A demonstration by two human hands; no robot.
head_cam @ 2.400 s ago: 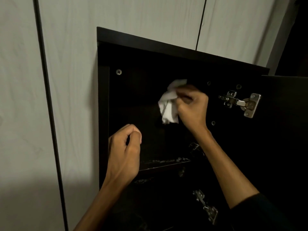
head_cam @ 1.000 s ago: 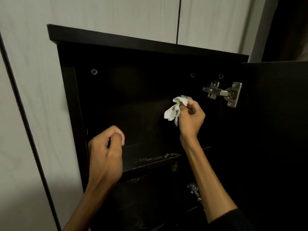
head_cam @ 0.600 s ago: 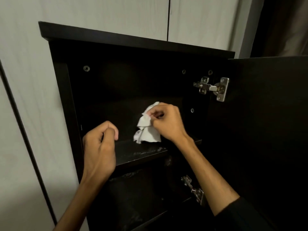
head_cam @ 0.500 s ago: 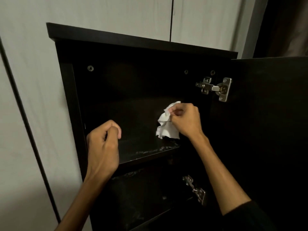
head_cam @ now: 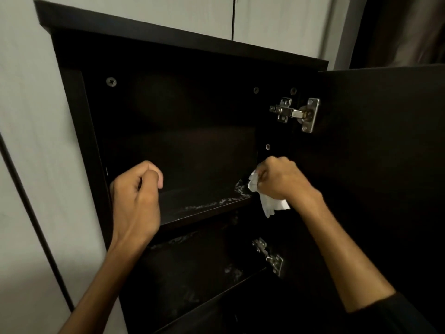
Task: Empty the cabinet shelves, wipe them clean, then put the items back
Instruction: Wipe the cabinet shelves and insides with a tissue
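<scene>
Right hand [head_cam: 280,180] clutches a white cloth [head_cam: 269,201] at the dusty shelf [head_cam: 204,203] — left hand [head_cam: 137,196] loosely curled.

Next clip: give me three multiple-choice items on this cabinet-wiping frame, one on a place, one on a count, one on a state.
1. Where is the white tissue?
A. in the left hand
B. in the right hand
C. lying on the lower shelf

2. How many metal hinges show?
A. one
B. two
C. four

3. The cabinet door is:
A. open
B. shut
C. removed

Answers:
1 B, the right hand has its grip shut on it beside the upper shelf.
2 B, an upper hinge and a lower hinge.
3 A, it swings out to the right.
</scene>
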